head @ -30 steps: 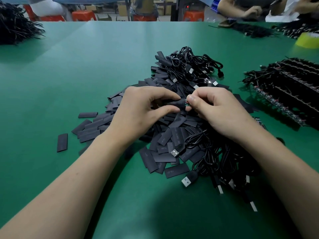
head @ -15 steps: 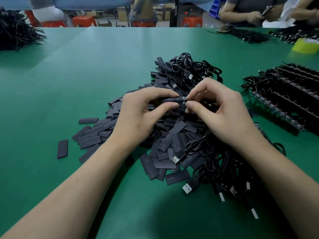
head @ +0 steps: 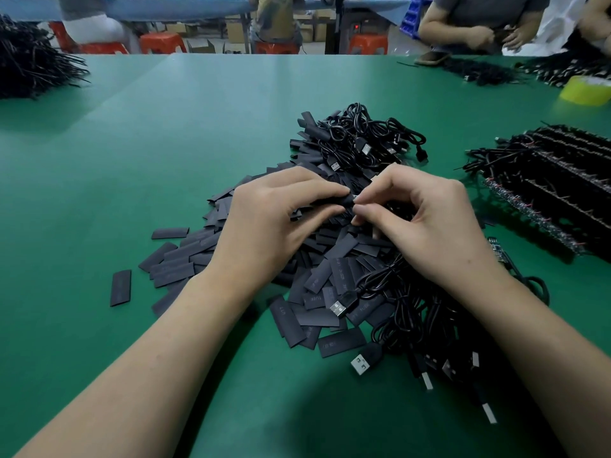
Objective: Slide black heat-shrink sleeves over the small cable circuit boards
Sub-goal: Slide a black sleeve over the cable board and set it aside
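Observation:
My left hand point(head: 264, 223) pinches a black heat-shrink sleeve point(head: 337, 202) between thumb and forefinger, above the middle of the pile. My right hand point(head: 426, 223) meets it from the right, fingertips pinching the small circuit board end point(head: 356, 197) at the sleeve's mouth; most of the board is hidden by the sleeve and my fingers. Below both hands lies a heap of flat black sleeves point(head: 307, 285) on the green table point(head: 148, 153). Black USB cables point(head: 413, 319) lie tangled at the right of the heap.
More coiled cables point(head: 367, 140) sit behind my hands. A rack of wired boards point(head: 545, 183) lies at the right, a cable bundle point(head: 29, 64) far left, a yellow tape roll point(head: 585, 89) far right. Other people sit at the table's far edge.
Both hands have shifted slightly away from me over the pile, still joined at the sleeve. My right fingers have closed in tighter at the sleeve's mouth.

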`<action>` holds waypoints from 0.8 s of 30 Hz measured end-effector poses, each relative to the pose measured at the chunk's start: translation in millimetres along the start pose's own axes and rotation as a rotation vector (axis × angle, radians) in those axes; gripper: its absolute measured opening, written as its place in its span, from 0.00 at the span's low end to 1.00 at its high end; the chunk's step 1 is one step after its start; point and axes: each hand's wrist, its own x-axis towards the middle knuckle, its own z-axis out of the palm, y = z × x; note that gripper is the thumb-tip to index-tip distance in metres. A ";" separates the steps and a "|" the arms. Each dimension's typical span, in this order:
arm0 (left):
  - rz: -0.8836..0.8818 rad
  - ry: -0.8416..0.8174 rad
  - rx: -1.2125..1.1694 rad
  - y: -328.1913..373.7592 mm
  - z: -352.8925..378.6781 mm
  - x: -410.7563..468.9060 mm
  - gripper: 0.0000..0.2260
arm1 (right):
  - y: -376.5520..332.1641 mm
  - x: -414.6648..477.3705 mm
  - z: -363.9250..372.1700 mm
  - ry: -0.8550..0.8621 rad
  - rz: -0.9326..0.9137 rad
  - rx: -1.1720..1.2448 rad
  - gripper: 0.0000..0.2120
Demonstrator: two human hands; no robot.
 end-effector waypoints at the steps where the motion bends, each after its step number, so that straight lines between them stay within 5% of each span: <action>1: 0.014 0.002 0.014 -0.2 0.1 0.0 0.07 | -0.1 0.2 0.1 0.000 0.010 0.010 0.05; 10: -0.179 0.046 -0.127 7.8 -0.3 1.9 0.07 | -1.8 1.2 -3.1 0.078 -0.032 -0.046 0.06; 24: -0.039 -0.014 -0.054 3.4 -0.5 0.7 0.08 | 5.9 4.8 -8.4 -0.163 0.219 0.123 0.05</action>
